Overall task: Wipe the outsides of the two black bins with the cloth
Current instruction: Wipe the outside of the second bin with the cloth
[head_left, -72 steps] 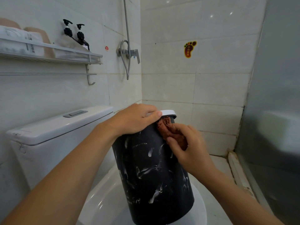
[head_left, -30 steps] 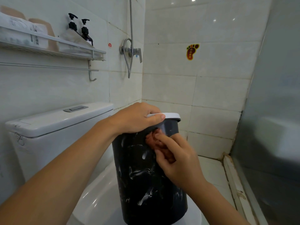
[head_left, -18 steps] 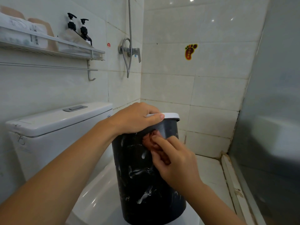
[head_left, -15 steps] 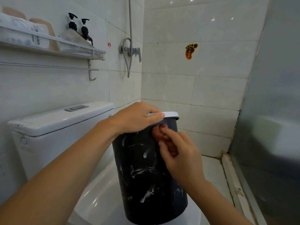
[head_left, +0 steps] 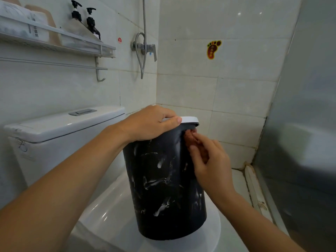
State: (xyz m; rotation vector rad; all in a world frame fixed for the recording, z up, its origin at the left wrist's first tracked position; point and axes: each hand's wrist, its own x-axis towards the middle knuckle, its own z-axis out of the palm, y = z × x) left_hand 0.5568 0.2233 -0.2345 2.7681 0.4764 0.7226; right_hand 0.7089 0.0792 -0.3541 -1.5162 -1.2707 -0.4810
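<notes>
Here's the black bin (head_left: pixel 163 188), standing upright on the closed toilet lid (head_left: pixel 109 220), its dark wall streaked all over with white smears, a white rim ring (head_left: pixel 190 120) capping the top; what's inside cannot be seen from this angle. Behind it to the left sits the white cistern (head_left: pixel 60 128) with a flush button plate (head_left: pixel 82 112) on top. Around it all, pale tiled walls (head_left: pixel 200 84): a wall shelf (head_left: pixel 54 42) up on the left carries two dark pump bottles (head_left: pixel 85 20) and some pale packets, a towel rail (head_left: pixel 54 63) running under it. In the corner there's a shower valve (head_left: pixel 145 49) with a hose looping down, and a foot-shaped sticker (head_left: pixel 213 49) on the far wall. A frosted panel (head_left: pixel 305 124) fills the right side, with tiled floor (head_left: pixel 238 180) beside it. Now the hands: the left hand (head_left: pixel 151 123) lies over the top of the bin, palm down, fingers (head_left: pixel 172 121) curled over the rim ring and gripping it. The right hand (head_left: pixel 209 160) is at the bin's upper right side, just under the rim, fingers pinching a reddish-brown cloth (head_left: pixel 190 136) and pressing it against the black wall. Only a bunched bit of cloth shows above the fingers.
</notes>
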